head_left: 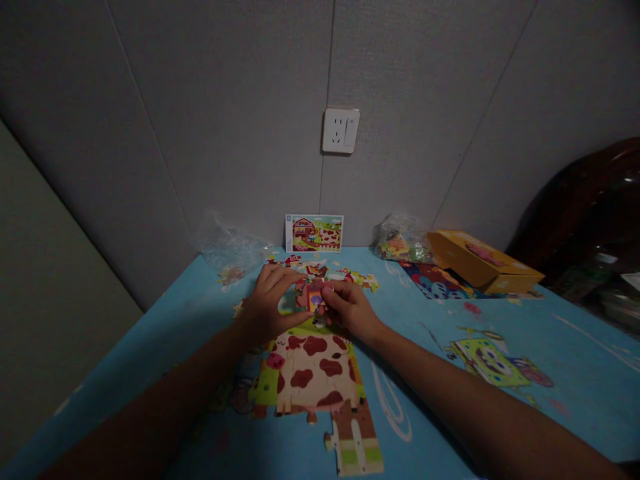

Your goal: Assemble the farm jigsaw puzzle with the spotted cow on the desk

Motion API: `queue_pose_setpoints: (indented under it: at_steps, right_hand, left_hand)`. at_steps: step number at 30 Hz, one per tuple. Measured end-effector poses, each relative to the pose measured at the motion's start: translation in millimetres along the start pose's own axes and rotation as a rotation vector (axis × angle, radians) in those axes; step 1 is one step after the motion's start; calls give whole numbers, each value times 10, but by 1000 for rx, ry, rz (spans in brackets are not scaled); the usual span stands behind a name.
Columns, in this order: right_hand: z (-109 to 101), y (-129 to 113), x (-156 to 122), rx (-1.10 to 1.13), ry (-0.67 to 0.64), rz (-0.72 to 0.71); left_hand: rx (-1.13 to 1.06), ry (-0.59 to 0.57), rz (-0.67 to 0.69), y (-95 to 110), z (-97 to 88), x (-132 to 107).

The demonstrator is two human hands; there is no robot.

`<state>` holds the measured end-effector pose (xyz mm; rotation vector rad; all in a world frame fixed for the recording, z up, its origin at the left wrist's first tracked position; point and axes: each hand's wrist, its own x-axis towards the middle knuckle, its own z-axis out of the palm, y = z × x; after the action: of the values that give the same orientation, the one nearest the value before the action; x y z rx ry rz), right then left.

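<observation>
My right hand (353,310) pinches a small red and purple puzzle piece (315,298) between thumb and fingers, above the table. On the other side, my left hand (267,303) curves round, its thumb and fingertips at the left edges of the same piece or of one joined to it; the dim light hides which. Below the hands lies a partly joined puzzle (320,373) with a brown-spotted cow. A fence section (357,443) sticks out at its near right corner. Several loose pieces (360,277) lie behind my hands.
A picture card (314,233) of a farm leans against the wall. Clear plastic bags stand at the back left (233,247) and back right (400,240), the right one holding pieces. An orange box (485,260) rests at the right. A patterned blue cover (425,373) lies on the table.
</observation>
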<state>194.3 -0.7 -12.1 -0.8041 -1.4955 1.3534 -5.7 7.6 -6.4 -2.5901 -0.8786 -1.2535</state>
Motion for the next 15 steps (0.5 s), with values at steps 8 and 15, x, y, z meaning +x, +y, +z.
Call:
queue_pose_setpoints:
  at_steps: [8,15]
  right_hand:
    - [-2,-20,-40,2,-99,16]
    - [-12,18,4,-32,23,-37]
  left_hand:
    - [-7,-8,-2,41,0,21]
    - [24,33,-53,44,25,-2]
